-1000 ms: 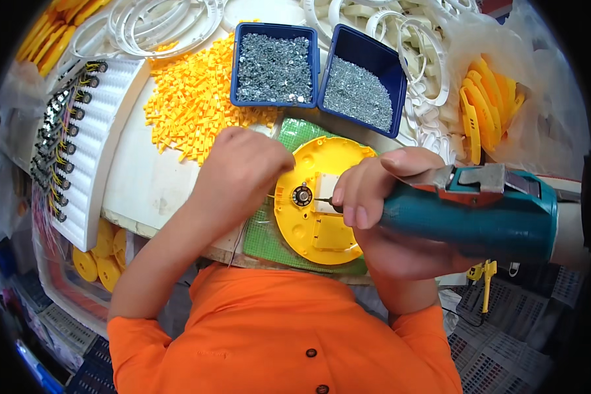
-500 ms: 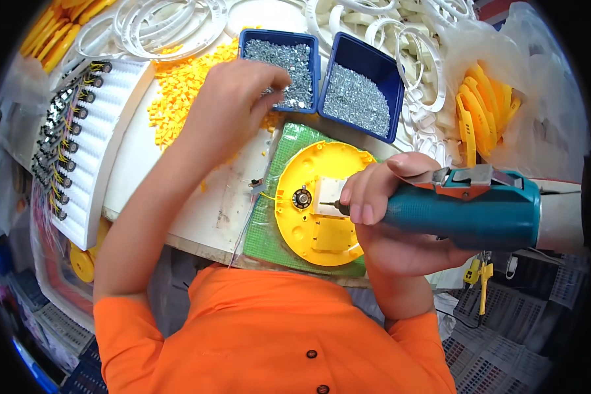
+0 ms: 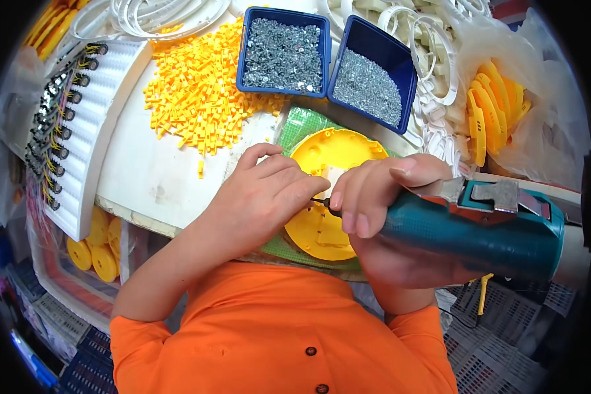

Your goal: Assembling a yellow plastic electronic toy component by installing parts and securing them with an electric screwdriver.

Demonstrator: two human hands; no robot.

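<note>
A round yellow plastic housing [image 3: 338, 141] lies on a green mat [image 3: 301, 123] in front of me, its left side covered by my left hand [image 3: 259, 197]. The fingertips of that hand are drawn together by the tip of a thin driver bit [image 3: 320, 200]; whatever they pinch is hidden. My right hand [image 3: 384, 203] is wrapped round a teal electric screwdriver [image 3: 479, 233], held nearly level with its bit pointing left over the housing. Part of a white block [image 3: 335, 176] shows inside the housing, between the hands.
Two blue bins [image 3: 326, 56] of small metal screws stand beyond the mat. Left of them is a heap of small yellow parts [image 3: 197, 85]. A white corrugated tray [image 3: 105, 125] with wired components sits at far left. White rings [image 3: 433, 59] and bagged yellow parts [image 3: 496, 108] are at right.
My left hand has come back from the left screw bin to the driver bit over the housing. The screwdriver stays in my right hand, and the whole view has shifted slightly.
</note>
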